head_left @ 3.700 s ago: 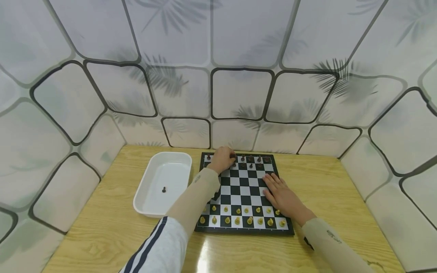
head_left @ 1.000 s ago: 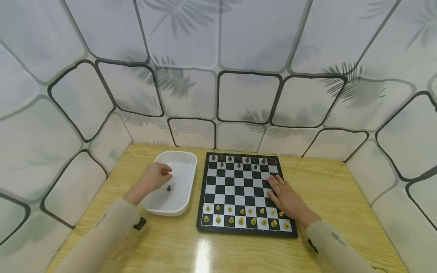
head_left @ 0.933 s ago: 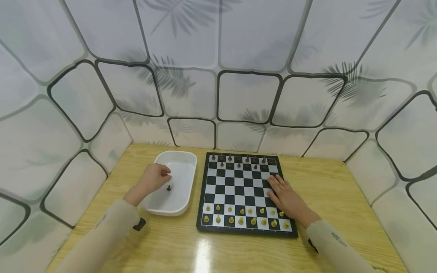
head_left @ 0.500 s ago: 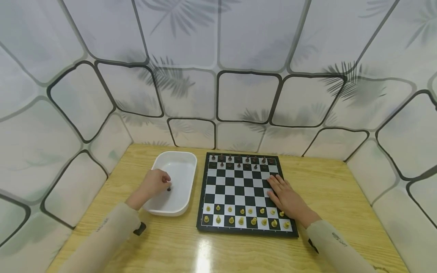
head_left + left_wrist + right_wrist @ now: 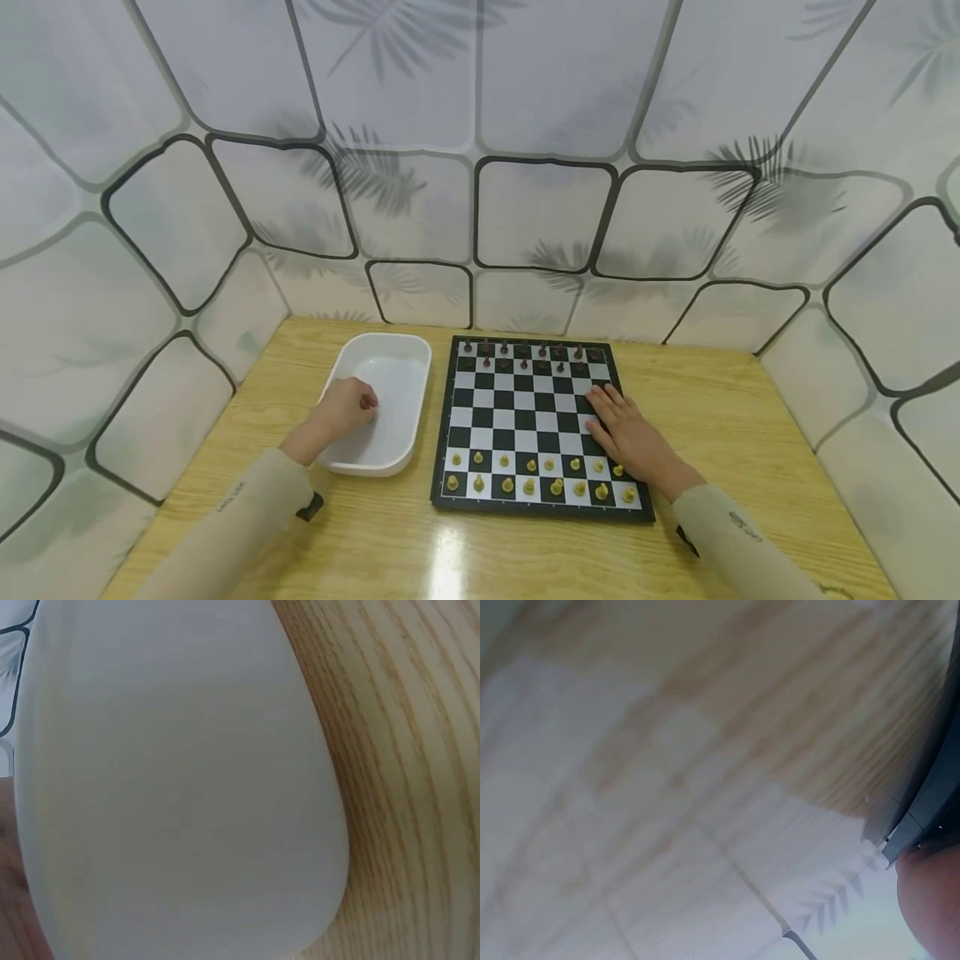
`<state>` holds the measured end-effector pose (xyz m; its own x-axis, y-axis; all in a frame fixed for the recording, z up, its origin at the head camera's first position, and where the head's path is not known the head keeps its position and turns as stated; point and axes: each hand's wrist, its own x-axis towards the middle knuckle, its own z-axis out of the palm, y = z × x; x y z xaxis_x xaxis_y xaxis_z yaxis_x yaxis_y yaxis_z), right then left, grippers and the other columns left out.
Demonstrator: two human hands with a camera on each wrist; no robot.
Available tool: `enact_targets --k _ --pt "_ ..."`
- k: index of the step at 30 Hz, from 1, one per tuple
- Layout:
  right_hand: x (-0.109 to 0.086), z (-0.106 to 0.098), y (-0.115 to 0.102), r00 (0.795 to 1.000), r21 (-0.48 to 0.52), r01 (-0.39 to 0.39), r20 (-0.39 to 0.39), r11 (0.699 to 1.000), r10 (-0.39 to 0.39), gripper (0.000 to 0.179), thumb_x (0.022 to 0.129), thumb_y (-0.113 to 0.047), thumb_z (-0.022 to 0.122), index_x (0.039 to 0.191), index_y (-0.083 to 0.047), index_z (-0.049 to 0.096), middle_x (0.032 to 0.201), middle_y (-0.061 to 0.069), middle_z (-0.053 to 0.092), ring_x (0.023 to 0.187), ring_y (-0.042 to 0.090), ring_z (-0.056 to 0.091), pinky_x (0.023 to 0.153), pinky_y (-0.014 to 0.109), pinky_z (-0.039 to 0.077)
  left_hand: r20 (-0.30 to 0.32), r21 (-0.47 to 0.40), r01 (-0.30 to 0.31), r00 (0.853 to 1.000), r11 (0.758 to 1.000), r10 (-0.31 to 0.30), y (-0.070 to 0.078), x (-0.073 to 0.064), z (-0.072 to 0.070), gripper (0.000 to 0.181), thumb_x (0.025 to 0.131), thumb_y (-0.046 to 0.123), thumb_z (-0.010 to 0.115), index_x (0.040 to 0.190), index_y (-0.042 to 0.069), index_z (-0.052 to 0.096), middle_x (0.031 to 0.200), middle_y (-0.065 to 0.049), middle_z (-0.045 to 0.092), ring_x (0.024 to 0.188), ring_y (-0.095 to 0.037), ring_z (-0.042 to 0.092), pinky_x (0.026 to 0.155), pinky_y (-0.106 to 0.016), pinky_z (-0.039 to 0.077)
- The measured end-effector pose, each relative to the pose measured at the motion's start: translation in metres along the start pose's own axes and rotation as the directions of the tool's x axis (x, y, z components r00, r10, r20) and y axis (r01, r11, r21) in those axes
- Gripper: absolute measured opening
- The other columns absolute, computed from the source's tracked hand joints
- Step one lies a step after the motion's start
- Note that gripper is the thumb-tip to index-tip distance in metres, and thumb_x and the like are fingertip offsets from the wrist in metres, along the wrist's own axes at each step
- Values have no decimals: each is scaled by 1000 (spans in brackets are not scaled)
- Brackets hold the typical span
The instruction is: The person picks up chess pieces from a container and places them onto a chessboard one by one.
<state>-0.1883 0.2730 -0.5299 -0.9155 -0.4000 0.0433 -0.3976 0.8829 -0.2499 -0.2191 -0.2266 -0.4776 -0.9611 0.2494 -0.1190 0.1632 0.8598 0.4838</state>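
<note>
My left hand [image 5: 345, 408] reaches into the white tray [image 5: 416, 392], fingers curled down at the spot of a small dark chess piece. They seem to pinch that piece, which the hand now hides. In the left wrist view, the outside of the tray [image 5: 202, 795] fills most of the picture, with a strip of hand [image 5: 16, 885] at the left edge. My right hand [image 5: 633, 437] lies flat with extended fingers on the right side of the chessboard [image 5: 525, 400]. The right wrist view catches the board's dark edge [image 5: 930, 791] and part of the hand [image 5: 934, 900].
Several yellow chess pieces [image 5: 557, 487] stand in two rows along the board's near side. Several dark chess pieces [image 5: 542, 350] stand along its far side. The wooden table [image 5: 375, 542] carries board and tray. A patterned fabric wall [image 5: 540, 217] rises behind.
My left hand went from the board's far side over to the tray, then lowered, its fingers curling over the dark chess piece. The right hand stays in place on the board.
</note>
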Motion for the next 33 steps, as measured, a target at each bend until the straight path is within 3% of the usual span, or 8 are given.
enact_targets --k 11,19,25,33 --pt "0 -2 -1 1000 -11 1 3 1000 -1 62 113 -36 47 161 2 37 168 23 36 159 45 26 127 63 23 20 55 -29 999 998 28 -1 -1 0 9 83 -2 78 91 -1 80 87 -11 79 82 -22 73 77 -39 62" --pt "-1 -2 -2 1000 -7 1 8 1000 -1 62 113 -36 47 161 2 37 168 23 36 159 45 26 127 63 23 26 54 -35 999 998 34 0 -4 1 6 82 0 78 82 4 74 79 -3 71 74 -15 62 71 -33 56" --pt "0 0 -1 1000 -7 2 8 1000 -2 62 113 -37 46 161 2 37 168 23 36 159 45 26 128 63 23 -24 4 -55 998 998 55 -1 -4 2 6 86 2 76 83 5 72 78 -4 69 71 -15 60 67 -31 53" --pt "0 -1 -1 1000 -9 1 10 1000 -1 62 113 -37 46 161 2 36 169 23 35 159 45 25 128 63 22 -128 -11 -106 986 994 103 1 -1 -6 8 86 4 77 84 4 69 76 -4 67 68 -14 57 63 -28 48"
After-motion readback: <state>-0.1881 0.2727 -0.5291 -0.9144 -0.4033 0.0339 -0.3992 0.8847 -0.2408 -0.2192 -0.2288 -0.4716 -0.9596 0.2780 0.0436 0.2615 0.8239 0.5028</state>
